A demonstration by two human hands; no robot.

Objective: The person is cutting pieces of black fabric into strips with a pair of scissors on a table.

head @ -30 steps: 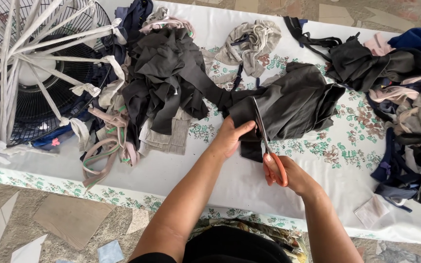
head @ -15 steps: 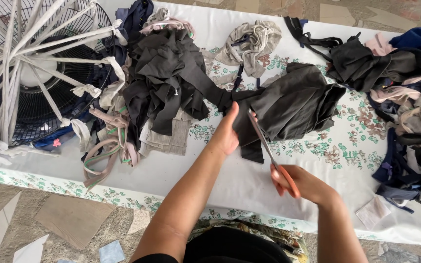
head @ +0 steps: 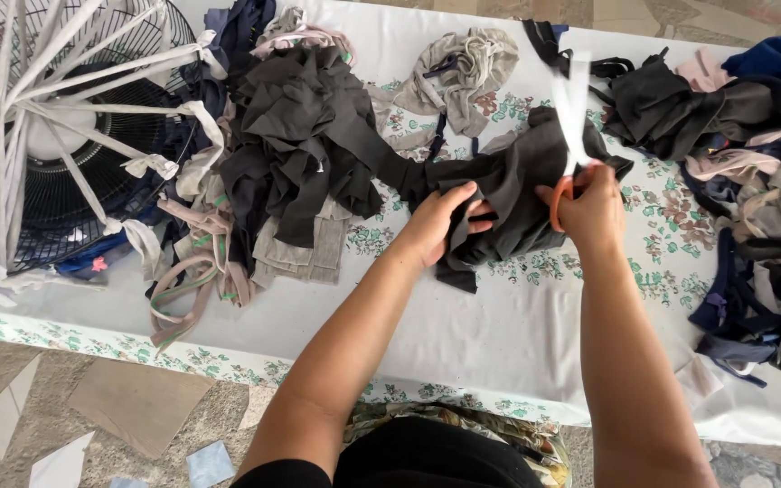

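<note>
Head view: the left hand (head: 436, 221) lies flat on the dark cloth (head: 508, 194), fingers spread and pressing it to the bench (head: 463, 334), its grip apart. The right hand (head: 594, 212) has its grip clamped on the orange handles of the scissors (head: 571, 117), whose blurred blades point up and away over the cloth's far edge. The cloth lies mid-bench, just right of the big dark heap (head: 296, 136) and joined to it by a dark strip.

Edges and room: the near bench edge runs across the picture under both forearms, its flowered cover hanging over the side. The widest bare patch of cover is between the cloth and that near edge. To the right, a pile of scraps (head: 770, 226) crowds the bench right up to the frame. To the left, loose strips (head: 192, 280) trail toward the near edge, and a fan (head: 56, 172) hung with pale strips stands at the left end. A grey bundle (head: 463, 68) lies near the far edge. Paper scraps (head: 11, 416) lie on the floor below.

No packages, labels or signs show.
</note>
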